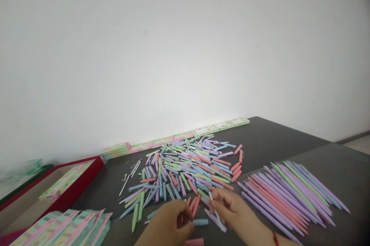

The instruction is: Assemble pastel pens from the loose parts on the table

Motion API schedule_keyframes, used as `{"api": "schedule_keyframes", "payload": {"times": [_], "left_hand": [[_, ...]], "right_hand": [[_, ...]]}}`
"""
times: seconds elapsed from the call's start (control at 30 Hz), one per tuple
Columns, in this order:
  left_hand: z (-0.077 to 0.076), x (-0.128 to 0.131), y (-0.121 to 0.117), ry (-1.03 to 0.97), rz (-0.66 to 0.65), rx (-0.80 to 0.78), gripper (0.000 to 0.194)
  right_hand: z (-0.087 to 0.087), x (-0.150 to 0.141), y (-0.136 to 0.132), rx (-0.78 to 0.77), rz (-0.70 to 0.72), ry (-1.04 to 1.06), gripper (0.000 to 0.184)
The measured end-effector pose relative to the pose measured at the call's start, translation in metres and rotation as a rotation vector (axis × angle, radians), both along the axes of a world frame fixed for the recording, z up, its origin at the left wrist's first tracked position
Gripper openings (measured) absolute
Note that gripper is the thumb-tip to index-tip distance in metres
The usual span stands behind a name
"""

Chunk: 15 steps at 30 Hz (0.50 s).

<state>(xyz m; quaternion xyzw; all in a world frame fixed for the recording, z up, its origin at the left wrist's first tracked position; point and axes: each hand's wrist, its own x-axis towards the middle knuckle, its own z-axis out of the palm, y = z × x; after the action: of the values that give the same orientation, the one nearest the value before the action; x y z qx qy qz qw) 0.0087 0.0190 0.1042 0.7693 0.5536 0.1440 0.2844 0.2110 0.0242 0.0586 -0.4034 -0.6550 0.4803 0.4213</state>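
Note:
My left hand [170, 223] is closed at the bottom centre, thumb and fingertips together on one end of a short blue pen barrel [200, 222]. To its right, my right hand [232, 209] pinches a thin white pen refill [215, 209], which slants down toward a purple pen part [214, 219] on the table. Beyond both hands spreads a loose pile of pen parts [185, 165] in blue, green, purple and coral. A coral pen part [194, 242] shows at the lower edge, beside my left hand.
Long pointed pens [286, 199] lie in a row at the right on the dark table [274, 142]. Boxes [182, 136] line the wall. At the left are an open red box [92, 171] and printed packets [60, 228]. Several white refills [127, 180] lie left of the pile.

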Motion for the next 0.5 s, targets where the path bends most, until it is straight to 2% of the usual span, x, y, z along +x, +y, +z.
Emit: {"api": "schedule_keyframes", "payload": {"times": [0.1, 0.23, 0.3, 0.37, 0.5], "left_hand": [[0.000, 0.003, -0.006, 0.280, -0.137, -0.021, 0.018], [-0.020, 0.013, -0.005, 0.396, -0.229, -0.025, 0.013], [-0.028, 0.015, -0.002, 0.365, -0.231, 0.012, 0.009], [-0.031, 0.016, 0.000, 0.295, -0.180, 0.040, 0.006], [-0.029, 0.015, 0.004, -0.094, -0.114, -0.096, 0.005]], "right_hand": [[-0.002, 0.002, 0.003, -0.070, -0.007, 0.044, 0.031], [-0.005, -0.002, 0.003, -0.123, 0.016, 0.117, 0.035], [-0.004, -0.003, 0.002, -0.135, 0.016, 0.147, 0.038], [-0.002, -0.003, 0.001, -0.121, 0.014, 0.174, 0.039], [0.005, 0.001, 0.000, -0.040, 0.003, 0.203, 0.033]]}}
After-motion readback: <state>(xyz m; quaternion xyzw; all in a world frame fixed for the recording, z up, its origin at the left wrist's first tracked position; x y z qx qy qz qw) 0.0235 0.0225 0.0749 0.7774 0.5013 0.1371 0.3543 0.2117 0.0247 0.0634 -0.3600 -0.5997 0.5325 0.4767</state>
